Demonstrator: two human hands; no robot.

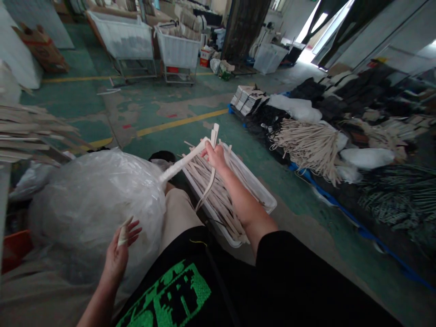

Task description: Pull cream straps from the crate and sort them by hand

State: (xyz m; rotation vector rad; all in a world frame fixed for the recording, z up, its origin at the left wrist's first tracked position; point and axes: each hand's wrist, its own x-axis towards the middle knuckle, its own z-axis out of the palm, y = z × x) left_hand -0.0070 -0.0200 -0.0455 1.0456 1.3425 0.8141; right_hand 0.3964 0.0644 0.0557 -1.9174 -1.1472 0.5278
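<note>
My right hand [215, 155] is closed on a pale beige strap [184, 161], held above a white plastic crate [270, 202]. One length slants down left to the edge of a big clear plastic bag [102, 181]; a short end sticks up past my fingers, and a thinner length hangs toward the crate. Many similar strips [221, 195] lie in the crate. My left hand [118, 252] is in front of the bag, fingers apart and holding nothing. A pale wrap [122, 236] covers one of its fingers. What the bag contains is blurred.
Stacked flat strips [30, 131] stand at the left. To the right, a blue-edged pallet [313, 186] carries bundled straps [306, 141] and dark material. White wheeled bins [179, 47] and a cardboard box [44, 50] stand farther back on the green floor [143, 104].
</note>
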